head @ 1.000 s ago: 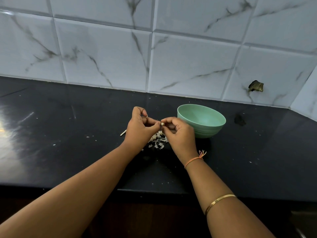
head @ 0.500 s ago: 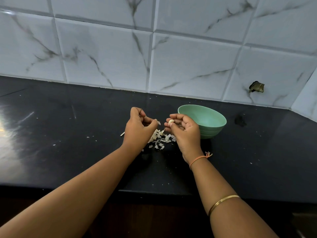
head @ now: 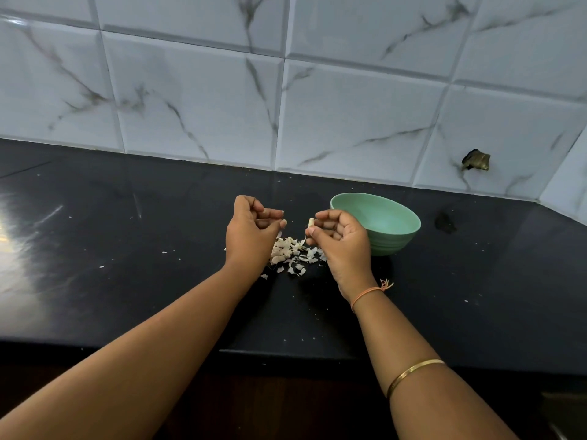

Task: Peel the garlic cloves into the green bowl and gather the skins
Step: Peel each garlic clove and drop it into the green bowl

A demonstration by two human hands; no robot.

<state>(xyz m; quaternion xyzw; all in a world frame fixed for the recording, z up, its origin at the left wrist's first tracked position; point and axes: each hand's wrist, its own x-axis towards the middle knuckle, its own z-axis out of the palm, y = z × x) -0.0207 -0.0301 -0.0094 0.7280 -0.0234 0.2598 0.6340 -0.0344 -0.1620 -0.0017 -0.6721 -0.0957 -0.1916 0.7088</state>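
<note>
A green bowl point(head: 386, 222) stands on the black counter point(head: 127, 249), just right of my hands. My right hand point(head: 341, 241) pinches a pale peeled garlic clove point(head: 311, 222) between thumb and fingertips, left of the bowl's rim. My left hand point(head: 252, 235) hovers a short gap away with its fingers curled; a tiny pale fleck shows at its fingertips, too small to tell whether it holds skin. A pile of white garlic skins point(head: 293, 254) lies on the counter below and between both hands. The bowl's inside is only partly visible.
A marble-patterned tiled wall point(head: 286, 106) rises behind the counter, with a dark fitting point(head: 476, 160) at the right. Loose skin flecks are scattered over the counter. The counter's front edge point(head: 286, 354) runs under my forearms. A dark smudge point(head: 444, 221) lies right of the bowl.
My hands have pulled apart from each other. The clove stayed in my right hand, now bare of skin, and the skin pile below has come into view.
</note>
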